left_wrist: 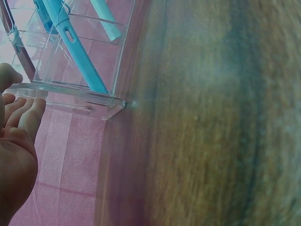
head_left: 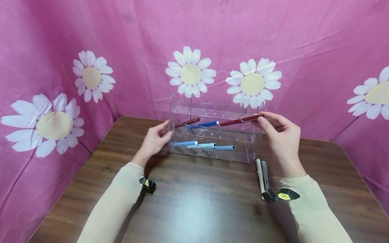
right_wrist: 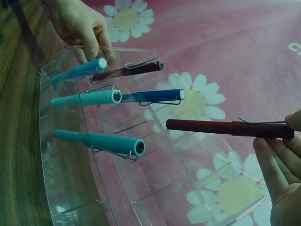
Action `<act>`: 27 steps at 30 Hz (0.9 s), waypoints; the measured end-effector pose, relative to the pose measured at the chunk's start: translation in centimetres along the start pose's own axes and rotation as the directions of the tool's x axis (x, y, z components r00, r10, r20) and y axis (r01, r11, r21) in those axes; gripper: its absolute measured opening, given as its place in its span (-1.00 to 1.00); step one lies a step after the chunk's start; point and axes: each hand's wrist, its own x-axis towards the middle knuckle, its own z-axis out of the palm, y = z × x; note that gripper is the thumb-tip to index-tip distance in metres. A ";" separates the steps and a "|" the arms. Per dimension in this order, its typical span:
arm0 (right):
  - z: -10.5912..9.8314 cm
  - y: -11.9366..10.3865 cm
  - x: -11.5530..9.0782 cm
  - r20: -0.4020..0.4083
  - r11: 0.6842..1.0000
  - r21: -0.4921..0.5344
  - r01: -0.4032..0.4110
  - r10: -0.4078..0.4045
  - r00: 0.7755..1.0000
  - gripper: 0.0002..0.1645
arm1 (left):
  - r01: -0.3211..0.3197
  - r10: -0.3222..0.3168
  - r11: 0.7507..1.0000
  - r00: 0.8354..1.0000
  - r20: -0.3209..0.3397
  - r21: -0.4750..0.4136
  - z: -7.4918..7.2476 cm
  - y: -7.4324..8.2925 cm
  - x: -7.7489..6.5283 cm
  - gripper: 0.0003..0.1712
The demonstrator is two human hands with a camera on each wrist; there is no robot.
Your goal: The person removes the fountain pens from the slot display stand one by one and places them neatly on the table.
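A clear pen rack [head_left: 209,154] with stepped, divided tiers stands toward the back of the table. My left hand [head_left: 153,141] grips its left side panel, thumb in front and fingers behind. My right hand [head_left: 282,140] pinches a dark red pen [head_left: 235,121] by its clip end. In the right wrist view that pen [right_wrist: 207,127] points its other end toward the rack's upper part. Another dark red pen [head_left: 192,120] and a blue pen [head_left: 203,125] lie in a higher tier. Below them rest a light blue pen [head_left: 185,143], a pale turquoise pen [head_left: 202,145] and a teal pen [head_left: 225,147].
Two pens, one pale [head_left: 259,177] and one grey [head_left: 265,175], lie side by side on the wooden table [head_left: 194,209], right of the rack and near my right wrist. A pink curtain [head_left: 139,50] with printed daisies hangs behind the table.
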 end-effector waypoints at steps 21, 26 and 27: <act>-1.9 -1.1 0.5 -0.049 0.994 0.062 0.085 -0.082 0.995 -0.69 | -0.010 0.010 1.000 1.000 -0.006 -0.024 0.1 0.0 0.2 -0.34; -2.1 -1.2 0.6 -0.072 0.995 0.065 0.078 -0.073 0.995 -0.71 | -0.010 0.010 0.999 1.000 -0.003 -0.035 0.0 -0.1 0.2 -0.33; -2.2 -1.2 0.6 -0.076 0.995 0.066 0.078 -0.073 0.994 -0.71 | -0.010 0.010 0.999 1.000 -0.002 -0.043 0.1 -0.1 0.2 -0.33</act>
